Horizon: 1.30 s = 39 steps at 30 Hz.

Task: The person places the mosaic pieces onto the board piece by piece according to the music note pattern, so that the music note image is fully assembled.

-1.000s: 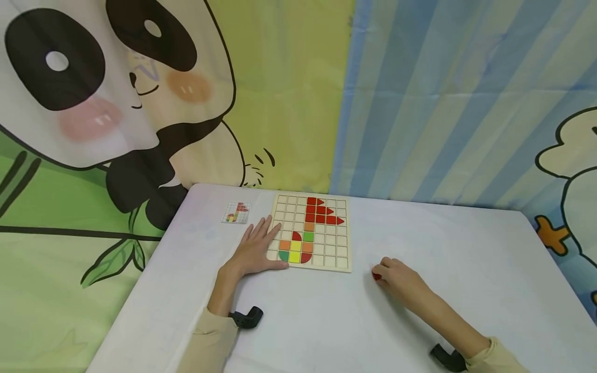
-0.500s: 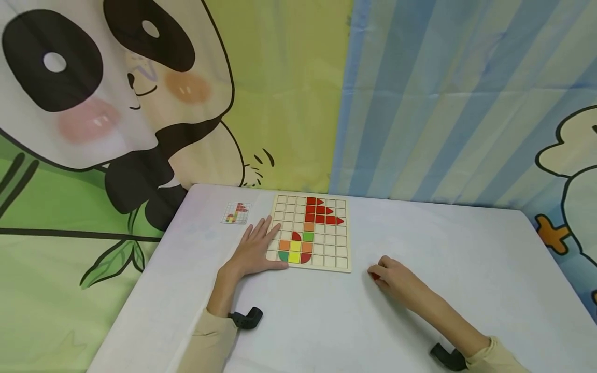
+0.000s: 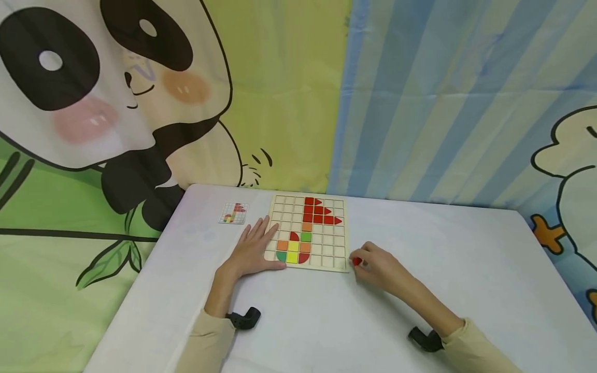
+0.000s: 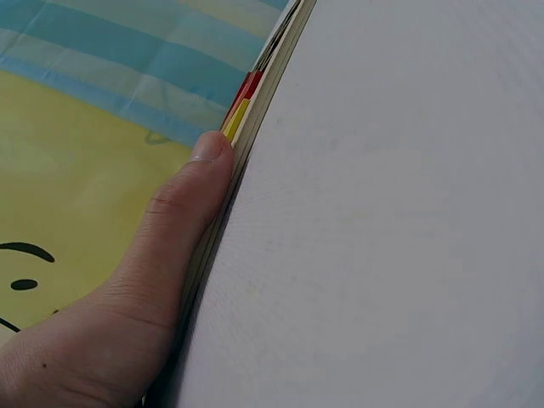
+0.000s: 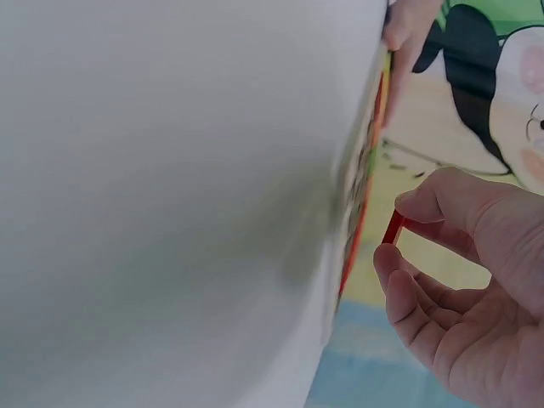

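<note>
A square wooden grid board (image 3: 328, 248) lies toward the back of the table, with red, orange, yellow and green tiles set in some of its cells. My left hand (image 3: 252, 253) rests with spread fingers along the board's left side, its thumb (image 4: 208, 153) at the near edge. Between thumb and fingertips my right hand (image 3: 380, 267) pinches a small red tile (image 5: 393, 228), just off the board's right edge near its lower corner. The fingers cover much of that tile, so its outline is partly hidden.
A small printed card (image 3: 233, 213) with a coloured grid pattern lies left of the board. The white table (image 3: 443, 248) reaches back to a cartoon-printed curtain (image 3: 420, 103). Black wrist devices (image 3: 244, 318) sit on both arms.
My right hand has moved left and slightly away from me with the red tile, from the bare table to the board's right edge. The left hand stays in place on the board.
</note>
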Motion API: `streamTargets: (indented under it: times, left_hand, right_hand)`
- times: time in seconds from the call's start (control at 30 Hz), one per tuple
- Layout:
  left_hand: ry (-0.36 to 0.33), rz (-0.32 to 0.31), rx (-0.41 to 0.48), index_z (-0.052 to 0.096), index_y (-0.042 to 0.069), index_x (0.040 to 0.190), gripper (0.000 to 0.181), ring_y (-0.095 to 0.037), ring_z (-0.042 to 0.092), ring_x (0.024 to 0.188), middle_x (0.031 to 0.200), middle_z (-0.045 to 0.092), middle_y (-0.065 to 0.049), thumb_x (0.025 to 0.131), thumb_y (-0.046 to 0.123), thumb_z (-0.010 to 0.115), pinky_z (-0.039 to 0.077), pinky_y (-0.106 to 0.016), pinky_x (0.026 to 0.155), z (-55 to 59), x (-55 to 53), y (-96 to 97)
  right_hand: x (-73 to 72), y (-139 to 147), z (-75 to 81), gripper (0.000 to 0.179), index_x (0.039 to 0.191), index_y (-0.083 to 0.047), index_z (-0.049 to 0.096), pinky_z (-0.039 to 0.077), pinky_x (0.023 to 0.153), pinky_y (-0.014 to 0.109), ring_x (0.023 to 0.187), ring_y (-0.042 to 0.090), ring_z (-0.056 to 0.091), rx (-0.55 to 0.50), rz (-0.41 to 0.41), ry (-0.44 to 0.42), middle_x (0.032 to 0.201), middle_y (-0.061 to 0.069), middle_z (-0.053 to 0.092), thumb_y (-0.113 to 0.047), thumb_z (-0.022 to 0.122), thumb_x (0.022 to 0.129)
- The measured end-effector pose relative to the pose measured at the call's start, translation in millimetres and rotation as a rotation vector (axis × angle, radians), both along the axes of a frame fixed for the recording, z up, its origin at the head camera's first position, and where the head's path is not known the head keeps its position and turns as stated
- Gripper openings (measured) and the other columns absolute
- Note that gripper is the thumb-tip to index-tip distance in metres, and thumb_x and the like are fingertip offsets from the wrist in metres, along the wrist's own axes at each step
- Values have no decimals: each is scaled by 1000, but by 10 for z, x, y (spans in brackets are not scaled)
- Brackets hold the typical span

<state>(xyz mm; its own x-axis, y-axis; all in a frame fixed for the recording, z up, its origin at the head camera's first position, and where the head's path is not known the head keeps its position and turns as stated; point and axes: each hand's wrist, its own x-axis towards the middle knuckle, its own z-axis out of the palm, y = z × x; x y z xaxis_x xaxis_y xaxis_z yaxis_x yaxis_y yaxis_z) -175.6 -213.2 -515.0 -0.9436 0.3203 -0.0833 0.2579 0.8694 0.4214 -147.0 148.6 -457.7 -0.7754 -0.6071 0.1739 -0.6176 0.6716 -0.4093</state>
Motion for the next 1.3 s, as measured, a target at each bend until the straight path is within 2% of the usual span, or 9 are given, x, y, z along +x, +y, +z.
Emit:
streamTargets:
  times: [0.17, 0.3, 0.43, 0.57, 0.73, 0.87, 1.03, 1.13, 1.3]
  left_hand:
    - [-10, -11, -4, 24, 16, 166, 119, -36, 5, 162, 175, 5, -14, 76, 75, 74, 4, -59, 130, -20, 5, -11]
    - [-7, -1, -14, 24, 17, 166, 119, -35, 3, 163, 176, 5, -12, 76, 76, 74, 3, -59, 130, -15, -7, -21]
    - [-7, 6, -13, 23, 19, 167, 118, -34, 2, 163, 176, 3, -11, 77, 75, 75, 1, -59, 130, -2, -12, -23]
    - [-7, -9, -9, 22, 20, 167, 117, -35, 2, 163, 176, 3, -12, 78, 75, 74, 1, -60, 129, 13, -9, -23]
    - [-12, -14, 1, 21, 20, 167, 116, -35, 1, 163, 175, 3, -12, 78, 73, 75, -1, -60, 129, 24, -6, -21]
    - [-8, -14, 6, 22, 19, 167, 116, -35, 2, 162, 175, 3, -13, 78, 73, 75, 0, -61, 129, 22, -3, -21]
    - [-11, -15, 4, 21, 19, 167, 116, -35, 2, 163, 175, 2, -13, 79, 73, 75, 0, -60, 130, 22, -2, -27]
    - [-12, -14, 2, 20, 20, 167, 117, -35, 2, 163, 175, 2, -13, 79, 73, 74, 0, -60, 130, 19, 0, -41]
    - [-10, -16, -13, 16, 22, 168, 118, -34, 1, 163, 175, 1, -11, 79, 75, 73, 0, -59, 130, -5, -7, -46]
  right_hand:
    - [-146, -524, 152, 20, 108, -5, 75, 55, 70, 22, 83, 18, 64, -40, 52, -108, 98, 5, 65, -3, 77, 89]
    - [-345, -1005, 236, 19, 110, -5, 76, 53, 70, 21, 83, 18, 62, -23, 94, -187, 97, 6, 67, -5, 74, 91]
    - [-550, -1404, 240, 19, 111, -4, 76, 51, 67, 23, 83, 17, 57, 45, 123, -222, 97, 7, 69, -8, 73, 93]
    - [-713, -1660, 202, 23, 117, -5, 75, 48, 70, 26, 85, 17, 54, 115, 87, -251, 98, 6, 69, -11, 74, 94]
    - [-838, -1810, 135, 20, 115, -5, 76, 51, 79, 29, 88, 19, 57, 165, 77, -272, 101, 6, 73, -11, 73, 96]
    - [-866, -1842, 115, 19, 115, -2, 77, 57, 93, 34, 98, 22, 65, 171, 99, -278, 108, 9, 76, -9, 71, 98]
    - [-890, -1846, 119, 20, 117, -2, 76, 55, 103, 37, 108, 24, 68, 213, 122, -282, 115, 9, 76, -6, 68, 99]
    - [-918, -1853, 122, 17, 113, -3, 78, 57, 99, 35, 102, 22, 67, 241, 140, -281, 113, 9, 75, -7, 69, 98]
    - [-962, -1841, 106, 8, 97, -4, 76, 52, 78, 27, 83, 18, 56, 248, 156, -249, 95, 7, 64, -7, 69, 99]
